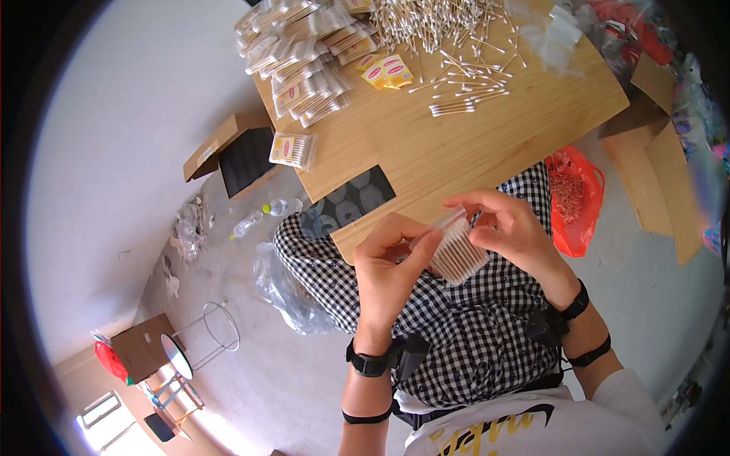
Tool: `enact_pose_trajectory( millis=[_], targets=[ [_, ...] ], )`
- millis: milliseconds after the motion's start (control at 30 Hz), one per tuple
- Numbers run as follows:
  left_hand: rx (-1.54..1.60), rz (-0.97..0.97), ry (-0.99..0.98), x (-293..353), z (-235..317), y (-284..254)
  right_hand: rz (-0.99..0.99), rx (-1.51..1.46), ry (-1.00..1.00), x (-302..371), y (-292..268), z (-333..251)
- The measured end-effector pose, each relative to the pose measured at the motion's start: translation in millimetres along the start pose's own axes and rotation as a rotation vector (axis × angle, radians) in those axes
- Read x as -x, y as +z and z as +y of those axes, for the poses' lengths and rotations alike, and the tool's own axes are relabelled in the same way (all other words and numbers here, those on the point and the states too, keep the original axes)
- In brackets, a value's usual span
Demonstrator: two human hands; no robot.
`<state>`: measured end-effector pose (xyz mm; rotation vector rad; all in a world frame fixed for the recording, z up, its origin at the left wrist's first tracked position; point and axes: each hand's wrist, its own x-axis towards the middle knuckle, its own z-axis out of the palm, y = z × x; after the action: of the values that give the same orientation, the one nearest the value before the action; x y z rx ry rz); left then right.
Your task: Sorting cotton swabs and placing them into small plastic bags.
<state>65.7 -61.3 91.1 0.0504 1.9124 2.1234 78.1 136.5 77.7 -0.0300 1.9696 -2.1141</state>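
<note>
Over my lap, just past the table's near edge, a small clear plastic bag of cotton swabs (461,254) is held between both hands. My left hand (391,262) pinches its left side with thumb and fingers. At the upper right, my right hand (513,228) has its fingers curled round the bag's top edge, the thumb against its side. The swabs stand side by side in the bag, tilted. On the wooden table (426,148) lie a heap of loose cotton swabs (441,23), a short row of swabs (453,109) and several yellow-and-white printed cards (388,72).
Filled swab bags (300,64) are stacked at the table's far left, with a single bag (293,150) at its left edge. Empty clear bags (559,38) lie far right. A red plastic bag (574,201) and an open carton (646,159) stand right; plastic bottles (247,225) lie left.
</note>
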Motion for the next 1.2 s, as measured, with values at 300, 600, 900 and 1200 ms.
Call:
enact_pose_trajectory(
  millis=[300, 600, 900, 1200],
  targets=[
    [0.161, 0.138, -0.084, 6, 3, -10, -0.255, -0.202, 0.314, 24, 10, -28],
    [0.183, 0.026, -0.029, 7, -1, -17, -0.264, -0.238, 0.241, 33, 9, -35],
    [0.224, 0.070, -0.052, 9, -7, -15, -0.255, -0.291, 0.240, 35, 10, -32],
    [0.499, 0.066, -0.329, 8, -31, -18, -0.266, -0.350, 0.301, 34, 14, -39]
  ],
)
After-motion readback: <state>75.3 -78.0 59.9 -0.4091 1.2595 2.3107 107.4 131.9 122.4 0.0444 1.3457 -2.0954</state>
